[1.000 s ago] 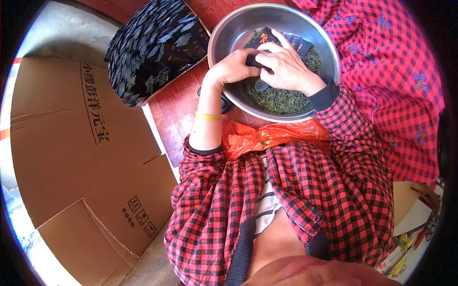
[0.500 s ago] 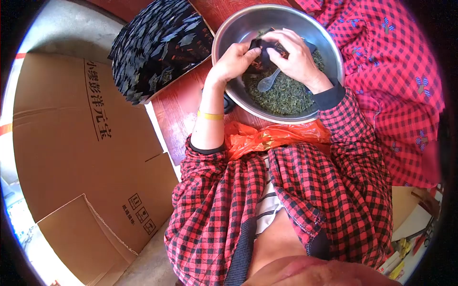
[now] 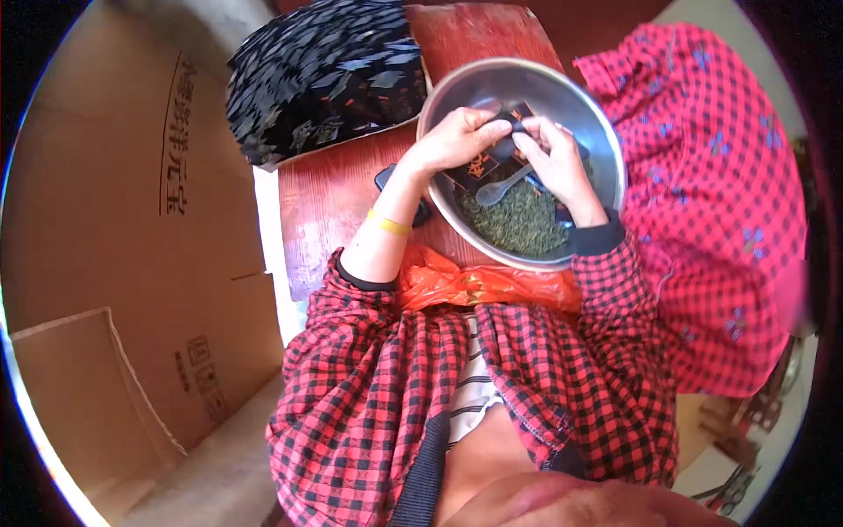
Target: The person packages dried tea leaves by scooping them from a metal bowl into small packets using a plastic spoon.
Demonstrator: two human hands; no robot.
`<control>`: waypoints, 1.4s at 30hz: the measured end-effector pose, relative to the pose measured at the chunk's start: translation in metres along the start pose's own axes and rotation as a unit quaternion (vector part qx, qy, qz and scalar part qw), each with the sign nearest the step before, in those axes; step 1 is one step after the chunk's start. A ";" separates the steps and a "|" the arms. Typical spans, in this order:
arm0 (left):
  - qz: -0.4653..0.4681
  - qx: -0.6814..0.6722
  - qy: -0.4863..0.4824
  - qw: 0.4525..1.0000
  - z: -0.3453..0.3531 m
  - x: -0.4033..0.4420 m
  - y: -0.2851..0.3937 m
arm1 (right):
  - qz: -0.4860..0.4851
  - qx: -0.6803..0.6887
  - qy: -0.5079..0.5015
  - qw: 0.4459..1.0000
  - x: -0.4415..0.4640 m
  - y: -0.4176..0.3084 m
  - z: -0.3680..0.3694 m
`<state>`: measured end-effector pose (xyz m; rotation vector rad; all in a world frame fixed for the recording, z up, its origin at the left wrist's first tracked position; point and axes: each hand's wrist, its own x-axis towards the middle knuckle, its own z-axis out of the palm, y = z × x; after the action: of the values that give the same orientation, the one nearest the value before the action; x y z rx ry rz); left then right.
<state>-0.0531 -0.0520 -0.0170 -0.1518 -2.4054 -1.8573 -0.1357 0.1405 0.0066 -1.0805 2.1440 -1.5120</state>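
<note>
My left hand [image 3: 464, 138] and my right hand [image 3: 555, 158] meet above a steel basin [image 3: 599, 132]. Both have thumb and fingers pinched on a small black packet [image 3: 505, 145] with orange print, partly covered by the fingers. In the basin lie dried green leaves [image 3: 518, 224], which look like tea. A clear plastic spoon [image 3: 493, 193] rests over the leaves, below my hands. Other dark packet pieces show in the basin near my right wrist, mostly hidden.
A large heap of black packets [image 3: 325, 79] lies left of the basin on the red wooden table [image 3: 325, 202]. A dark object [image 3: 385, 178] sits beside my left forearm. Orange plastic [image 3: 474, 283] lies at my lap, a pink checked cloth [image 3: 702, 193] at right, a cardboard box [image 3: 132, 237] at left.
The view has shifted, so the basin and table appear lower. My hands have drawn closer together on the packet, and more of its orange print shows.
</note>
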 end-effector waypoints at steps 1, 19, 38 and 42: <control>-0.048 -0.058 0.001 0.997 -0.002 -0.005 0.013 | -0.015 -0.020 0.012 1.000 0.001 0.007 -0.003; 0.013 0.167 -0.032 0.985 0.011 0.008 -0.015 | -0.335 -0.287 -0.032 0.897 0.096 -0.083 0.063; -0.026 0.126 0.180 0.975 0.005 0.004 -0.002 | -0.090 -0.442 -0.209 0.868 0.058 0.048 0.007; -0.032 0.116 0.166 0.979 0.004 0.002 0.002 | -0.021 -0.510 -0.171 0.843 0.043 0.005 -0.002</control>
<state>-0.0547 -0.0474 -0.0160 0.2385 -2.3834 -1.4664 -0.1683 0.1117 0.0102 -1.5217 2.6284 -0.0043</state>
